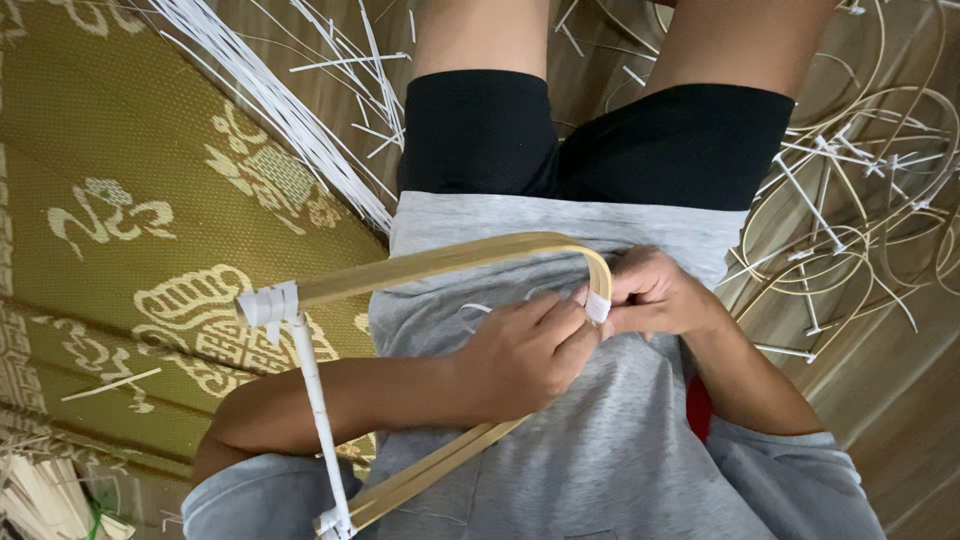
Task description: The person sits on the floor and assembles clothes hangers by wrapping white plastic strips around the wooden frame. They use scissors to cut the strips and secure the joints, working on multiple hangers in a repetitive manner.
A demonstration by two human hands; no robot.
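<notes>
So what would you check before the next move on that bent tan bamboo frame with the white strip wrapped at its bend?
1. Left hand pinching the white strip wrap at the bend: ok.
2. Right hand closed on the bent tan bamboo frame beside the wrap: ok.
3. White-bound corner joint intact: ok.
4. White-wrapped crossbar joined at both ends: ok.
5. Wrap tightness: cannot tell, fingers cover it.
6. Loose white strips lying nearby on the floor: ok.
</notes>
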